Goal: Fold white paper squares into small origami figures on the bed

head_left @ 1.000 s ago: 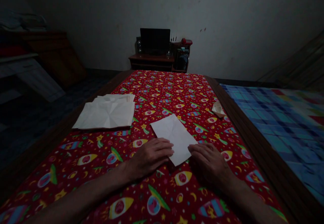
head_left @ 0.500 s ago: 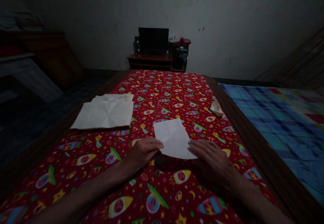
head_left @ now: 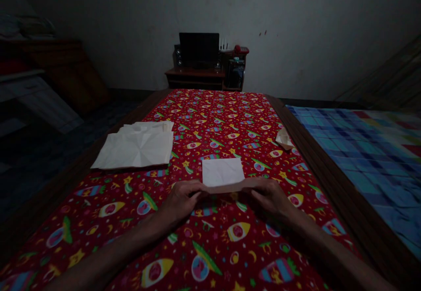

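A white sheet of paper (head_left: 222, 171) lies before me, its near edge lifted and curled up toward me. Pinched at the near left corner of the sheet is my left hand (head_left: 184, 198), thumb below and fingers on top. My right hand (head_left: 268, 194) grips the near right corner in the same way. Faint creases run across the paper. To the left lies a stack of creased white paper sheets (head_left: 136, 146). A small folded paper piece (head_left: 284, 139) sits toward the right edge of the red patterned cloth (head_left: 197, 260).
Dark wooden borders (head_left: 315, 168) run along both sides of the cloth. Beyond its far end stands a small desk (head_left: 194, 75) with a monitor (head_left: 199, 50) and a red telephone (head_left: 241, 49). A blue checked cloth (head_left: 348, 150) spreads at the right, and a wooden cabinet (head_left: 66, 72) stands at the left.
The near edge of the sheet has come up and curled, so less of its face shows. My right hand has turned, with its thumb now under the paper. Both hands hold the corners.
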Available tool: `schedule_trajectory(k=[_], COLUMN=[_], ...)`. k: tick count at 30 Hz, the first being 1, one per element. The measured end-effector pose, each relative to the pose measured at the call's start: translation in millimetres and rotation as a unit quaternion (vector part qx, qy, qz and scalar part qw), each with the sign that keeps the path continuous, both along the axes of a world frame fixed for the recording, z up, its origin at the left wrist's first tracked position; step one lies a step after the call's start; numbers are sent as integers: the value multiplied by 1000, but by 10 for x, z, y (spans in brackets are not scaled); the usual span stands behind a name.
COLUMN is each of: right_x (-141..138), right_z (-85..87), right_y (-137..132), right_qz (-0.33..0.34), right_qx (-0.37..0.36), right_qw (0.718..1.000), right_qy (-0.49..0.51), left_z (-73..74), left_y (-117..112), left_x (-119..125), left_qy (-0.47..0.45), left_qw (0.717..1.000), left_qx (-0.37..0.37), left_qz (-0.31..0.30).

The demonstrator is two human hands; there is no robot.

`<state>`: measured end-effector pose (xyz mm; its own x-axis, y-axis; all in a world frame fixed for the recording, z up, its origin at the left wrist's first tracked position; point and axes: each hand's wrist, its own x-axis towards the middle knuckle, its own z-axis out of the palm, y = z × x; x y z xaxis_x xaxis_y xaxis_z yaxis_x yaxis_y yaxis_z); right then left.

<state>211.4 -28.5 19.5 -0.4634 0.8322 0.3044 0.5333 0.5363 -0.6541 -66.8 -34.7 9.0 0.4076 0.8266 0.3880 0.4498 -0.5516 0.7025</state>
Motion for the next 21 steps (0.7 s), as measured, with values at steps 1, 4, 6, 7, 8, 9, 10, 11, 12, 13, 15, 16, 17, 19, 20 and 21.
schedule_trajectory(k=[1,4,6,7,8,9,10,11,12,13,15,16,17,19,20,21], right_x=[-24,-114,-174,-200,-222,-239,-251,-259,-265,-268,-270,-271,-271,-270,-269,-268], right_z=[6,31,45,50,53,53,50,46,40,33,14,4,-7,-27,-35,-43], right_y=[9,42,56,55,50,41,31,21,12,7,2,3,3,5,6,8], right_qz=[-42,-149,-180,-191,-199,-204,-207,-212,-216,-218,-220,-219,-215,-204,-200,-196], right_qx=[-38,-76,-56,-39,-23,-7,9,21,31,40,59,69,77,89,93,96], right_qw=[998,986,981,979,976,974,970,965,961,958,951,950,950,953,955,956], right_qy=[1,-9,-36,-57,-79,-103,-128,-150,-168,-183,-207,-211,-212,-205,-200,-195], left_z=[10,76,145,181,215,243,265,279,287,290,293,297,305,321,324,319], left_y=[3,27,55,74,95,117,138,156,169,176,168,153,134,90,70,52], left_x=[18,83,124,139,150,157,158,156,150,144,138,144,159,213,251,293], left_qy=[11,82,144,174,201,226,251,276,301,324,351,354,351,333,320,308], left_qw=[999,990,979,971,964,956,948,940,933,927,922,922,923,927,930,932], left_qx=[-16,-41,-60,-72,-85,-96,-106,-113,-115,-108,-65,-30,11,100,141,175], left_qz=[30,107,135,145,154,161,164,163,159,154,151,152,155,139,111,70])
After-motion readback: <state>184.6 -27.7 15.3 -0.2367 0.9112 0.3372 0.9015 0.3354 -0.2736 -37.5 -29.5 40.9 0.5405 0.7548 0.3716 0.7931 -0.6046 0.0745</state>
